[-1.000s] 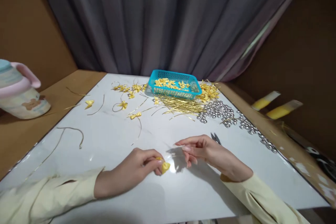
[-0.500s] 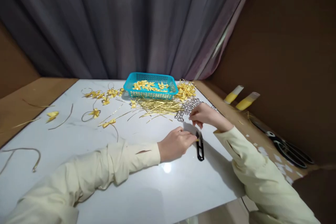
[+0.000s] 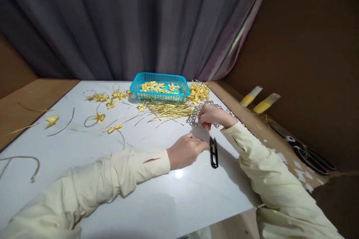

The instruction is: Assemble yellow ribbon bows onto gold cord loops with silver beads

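My left hand (image 3: 186, 151) is closed in a pinch over the white tabletop, with a bit of yellow ribbon (image 3: 208, 146) peeking out at its fingertips. Just right of those fingertips lie black thread snips (image 3: 214, 152), blades pointing away from me. My right hand (image 3: 211, 115) is curled with its fingertips pointing down, at the near edge of a pile of small silver bells or beads (image 3: 192, 119). What its fingers hold, if anything, is hidden. Gold cords (image 3: 168, 111) lie in a bundle left of the pile.
A blue basket (image 3: 159, 99) with yellow ribbon bows stands at the back, beside a heap of yellow bows (image 3: 199, 92). Finished-looking bows with cords (image 3: 98, 117) lie at left. Large scissors (image 3: 305, 153) and two yellow-filled tubes (image 3: 266, 104) lie on the right ledge.
My right hand has shifted slightly away from my left hand, toward the silver pile, and the snips' blades show more fully. My left hand keeps its pinch.
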Tool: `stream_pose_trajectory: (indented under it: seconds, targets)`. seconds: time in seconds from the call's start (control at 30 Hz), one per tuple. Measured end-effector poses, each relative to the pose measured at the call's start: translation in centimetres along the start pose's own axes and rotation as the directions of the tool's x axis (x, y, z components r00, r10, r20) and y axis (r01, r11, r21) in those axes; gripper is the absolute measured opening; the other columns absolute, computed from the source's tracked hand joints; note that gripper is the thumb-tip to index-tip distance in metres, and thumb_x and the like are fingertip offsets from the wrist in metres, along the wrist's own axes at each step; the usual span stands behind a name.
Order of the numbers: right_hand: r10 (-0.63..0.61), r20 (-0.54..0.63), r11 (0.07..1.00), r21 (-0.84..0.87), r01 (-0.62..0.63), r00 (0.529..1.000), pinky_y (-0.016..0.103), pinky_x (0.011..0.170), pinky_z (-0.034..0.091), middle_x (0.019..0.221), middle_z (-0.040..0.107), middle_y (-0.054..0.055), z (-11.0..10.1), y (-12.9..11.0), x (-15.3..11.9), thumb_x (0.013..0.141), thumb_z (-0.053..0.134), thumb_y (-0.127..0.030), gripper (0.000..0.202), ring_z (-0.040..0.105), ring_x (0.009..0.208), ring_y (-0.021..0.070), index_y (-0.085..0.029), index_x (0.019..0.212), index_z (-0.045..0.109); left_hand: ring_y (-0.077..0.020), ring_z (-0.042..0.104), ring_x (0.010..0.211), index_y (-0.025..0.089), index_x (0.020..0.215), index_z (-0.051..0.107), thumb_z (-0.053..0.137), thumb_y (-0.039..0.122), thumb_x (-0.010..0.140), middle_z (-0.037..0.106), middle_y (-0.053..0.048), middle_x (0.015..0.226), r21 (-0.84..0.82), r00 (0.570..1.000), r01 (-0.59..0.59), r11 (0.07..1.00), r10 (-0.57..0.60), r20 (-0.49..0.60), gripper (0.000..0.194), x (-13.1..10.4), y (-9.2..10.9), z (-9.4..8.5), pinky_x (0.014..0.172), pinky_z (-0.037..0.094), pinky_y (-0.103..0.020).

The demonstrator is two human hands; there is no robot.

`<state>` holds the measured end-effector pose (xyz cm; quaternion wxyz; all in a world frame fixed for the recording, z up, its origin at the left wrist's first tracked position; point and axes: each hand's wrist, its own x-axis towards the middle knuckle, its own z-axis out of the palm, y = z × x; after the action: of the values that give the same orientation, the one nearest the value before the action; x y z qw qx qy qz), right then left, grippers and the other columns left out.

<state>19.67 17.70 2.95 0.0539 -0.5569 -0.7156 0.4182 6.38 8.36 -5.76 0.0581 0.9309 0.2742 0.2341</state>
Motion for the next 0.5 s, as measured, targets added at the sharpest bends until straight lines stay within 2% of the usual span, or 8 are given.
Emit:
stream_pose_trajectory:
  seconds: [0.23, 0.4, 0.5]
  targets:
    - [-0.080, 0.110, 0.969, 0.241, 0.051, 0.991, 0.016, 0.034, 0.041, 0.039, 0.057, -0.001, 0.3, 2.7, 0.2, 0.054, 0.067, -0.013, 0.009, 0.046, 0.033, 0.0057, -0.012, 0.050, 0.060, -0.0177, 0.059, 0.079, 0.014, 0.097, 0.054, 0.033, 0.013, 0.091, 0.065, -0.009, 0.090, -0.048, 0.999, 0.037, 0.998, -0.037, 0.007, 0.022, 0.0, 0.2, -0.3, 0.070, 0.035, -0.031]
    - [-0.157, 0.199, 0.886, 0.461, 0.049, 0.967, 0.015, 0.035, 0.036, 0.048, 0.058, -0.002, 1.0, 4.4, -0.1, 0.056, 0.071, -0.027, 0.022, 0.042, 0.035, 0.0030, -0.011, 0.065, 0.060, -0.0180, 0.059, 0.081, 0.012, 0.093, 0.054, 0.034, 0.011, 0.090, 0.066, -0.009, 0.091, -0.007, 1.000, 0.027, 1.000, -0.027, -0.005, 0.020, 0.2, 0.2, -0.4, 0.071, 0.034, -0.032]
    - [-0.214, 0.222, 0.828, 0.557, 0.057, 0.951, 0.015, 0.034, 0.033, 0.049, 0.057, -0.004, 1.4, 4.7, -0.5, 0.056, 0.071, -0.030, 0.025, 0.037, 0.033, 0.0015, -0.012, 0.068, 0.058, -0.0192, 0.058, 0.089, 0.013, 0.094, 0.056, 0.037, 0.013, 0.090, 0.067, -0.009, 0.092, -0.040, 0.998, 0.053, 0.998, -0.054, -0.027, 0.019, 0.1, 0.2, -0.5, 0.077, 0.034, -0.033]
